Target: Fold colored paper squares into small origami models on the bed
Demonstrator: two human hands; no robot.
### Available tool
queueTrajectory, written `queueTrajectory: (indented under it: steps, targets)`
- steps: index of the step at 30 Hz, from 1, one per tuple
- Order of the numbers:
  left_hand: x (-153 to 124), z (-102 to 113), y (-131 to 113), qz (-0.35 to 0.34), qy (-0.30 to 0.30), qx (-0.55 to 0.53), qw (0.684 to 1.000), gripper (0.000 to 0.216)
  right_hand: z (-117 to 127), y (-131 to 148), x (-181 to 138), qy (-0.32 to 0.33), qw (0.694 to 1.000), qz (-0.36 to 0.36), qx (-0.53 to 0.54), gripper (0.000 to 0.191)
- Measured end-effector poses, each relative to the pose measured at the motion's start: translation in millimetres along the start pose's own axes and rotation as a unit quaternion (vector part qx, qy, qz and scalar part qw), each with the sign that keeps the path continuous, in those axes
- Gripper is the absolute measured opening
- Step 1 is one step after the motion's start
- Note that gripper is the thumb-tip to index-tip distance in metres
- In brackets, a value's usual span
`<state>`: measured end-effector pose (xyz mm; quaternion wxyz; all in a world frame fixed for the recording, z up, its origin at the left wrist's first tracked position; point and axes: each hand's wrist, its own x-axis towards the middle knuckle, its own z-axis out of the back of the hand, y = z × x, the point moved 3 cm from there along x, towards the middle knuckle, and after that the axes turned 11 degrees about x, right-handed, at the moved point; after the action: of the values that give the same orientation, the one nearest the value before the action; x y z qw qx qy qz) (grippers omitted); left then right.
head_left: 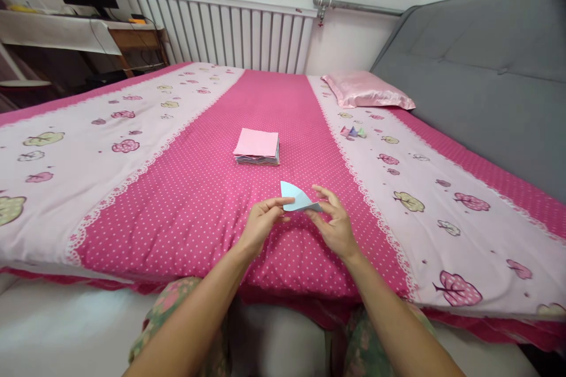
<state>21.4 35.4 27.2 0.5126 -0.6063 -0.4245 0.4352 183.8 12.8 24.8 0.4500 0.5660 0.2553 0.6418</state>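
Between my two hands is a light blue sheet of paper (295, 195), bent into a roughly triangular shape with a crease across it. My left hand (263, 221) pinches its left side, thumb below and forefinger on top. My right hand (332, 222) grips the right corner between thumb and fingers, with the forefinger raised off it. Both hands are held over the near part of the bed. Just beyond them lies a stack of paper (257, 146) with a pink sheet on top.
Small folded paper pieces (352, 132) in pink, purple and green lie on the bedspread (283, 100) to the right. Farther back is a pink pillow (367, 89) beside a grey headboard (481, 65). A radiator (230, 32) lines the wall; a desk (137, 38) with a monitor stands at left.
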Motion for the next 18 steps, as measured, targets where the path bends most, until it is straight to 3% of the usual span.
queueTrajectory:
  steps: [8,18]
  targets:
    - [-1.0,-5.2,-0.3,-0.054,0.037,-0.003,0.998,0.027,-0.1,-2.7,1.0,-0.005,0.998,-0.032,0.06,0.019]
    - [0.3,-5.7,4.3,-0.109,-0.008,0.037,0.993,0.019,-5.5,-3.0,-5.4,0.0,0.988,-0.111,0.11,0.018]
